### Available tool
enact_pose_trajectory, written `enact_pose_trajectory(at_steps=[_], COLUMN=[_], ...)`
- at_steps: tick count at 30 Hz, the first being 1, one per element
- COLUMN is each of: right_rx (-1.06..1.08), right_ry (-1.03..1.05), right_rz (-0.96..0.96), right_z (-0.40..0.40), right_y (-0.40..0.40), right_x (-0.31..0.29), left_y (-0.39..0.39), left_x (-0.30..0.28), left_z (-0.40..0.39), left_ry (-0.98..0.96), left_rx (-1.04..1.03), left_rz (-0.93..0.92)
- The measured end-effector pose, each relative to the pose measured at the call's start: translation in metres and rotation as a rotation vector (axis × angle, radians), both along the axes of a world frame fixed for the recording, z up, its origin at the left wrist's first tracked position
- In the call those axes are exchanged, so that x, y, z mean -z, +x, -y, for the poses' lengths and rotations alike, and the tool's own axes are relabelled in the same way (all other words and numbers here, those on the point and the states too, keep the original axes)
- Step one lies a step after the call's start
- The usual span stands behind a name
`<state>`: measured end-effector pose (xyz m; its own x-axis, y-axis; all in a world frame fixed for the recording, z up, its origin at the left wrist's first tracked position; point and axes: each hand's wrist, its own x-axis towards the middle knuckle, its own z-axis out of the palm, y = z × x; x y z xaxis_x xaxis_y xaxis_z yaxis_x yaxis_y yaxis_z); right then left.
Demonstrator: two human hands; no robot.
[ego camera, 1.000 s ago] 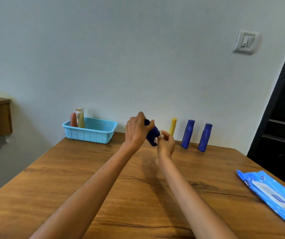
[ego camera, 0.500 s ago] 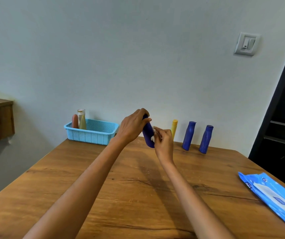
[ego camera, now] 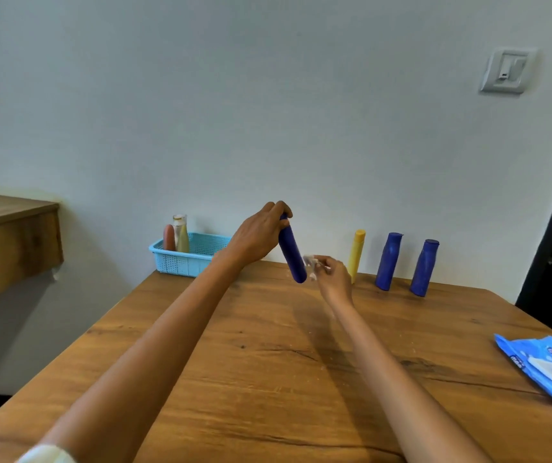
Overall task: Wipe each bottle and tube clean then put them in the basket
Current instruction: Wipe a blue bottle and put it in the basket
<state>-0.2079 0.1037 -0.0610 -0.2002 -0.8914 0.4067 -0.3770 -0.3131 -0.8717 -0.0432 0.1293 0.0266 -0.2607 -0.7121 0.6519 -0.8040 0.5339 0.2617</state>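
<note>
Gripping the blue bottle [ego camera: 292, 252] by its top, the left hand [ego camera: 257, 237] has tilted it upright above the table's [ego camera: 268, 379] far edge; the right hand [ego camera: 333, 279], pinching a wipe [ego camera: 310, 265], has slid off its base; basket [ego camera: 184, 260] next, likely.

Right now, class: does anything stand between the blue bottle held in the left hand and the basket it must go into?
Nothing visible does. The blue bottle, gripped by the left hand, is in the air right of the basket; only that hand's own wrist lies between them.

Bare forearms [ego camera: 174, 335], pale cream sleeve edge [ego camera: 45, 455] at left elbow
</note>
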Motion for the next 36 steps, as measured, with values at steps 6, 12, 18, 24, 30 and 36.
enact_pose_trajectory(at_steps=[6,12,18,24,30,36], right_rx=[-0.117,-0.249,-0.253,-0.247,-0.336,-0.360], right_ry=[0.001,0.119,0.149,0.172,0.285,0.320], right_rz=[0.258,0.238,0.257,0.195,0.387,0.518], right_z=[0.018,0.052,0.081,0.105,0.107,0.105], right_y=[0.050,0.107,0.145,0.159,0.165,0.165], right_x=[-0.042,-0.066,-0.054,-0.036,-0.035,-0.037], left_y=[0.057,0.130,0.171,0.193,0.195,0.201], left_x=[-0.064,-0.092,-0.067,-0.040,-0.020,-0.012], left_z=[0.029,0.065,0.101,0.133,0.145,0.144], left_ry=[0.130,0.231,0.259,0.303,0.296,0.252], left_rx=[-0.053,-0.215,-0.306,-0.328,-0.299,-0.308], left_rz=[0.099,0.193,0.228,0.219,0.128,0.035])
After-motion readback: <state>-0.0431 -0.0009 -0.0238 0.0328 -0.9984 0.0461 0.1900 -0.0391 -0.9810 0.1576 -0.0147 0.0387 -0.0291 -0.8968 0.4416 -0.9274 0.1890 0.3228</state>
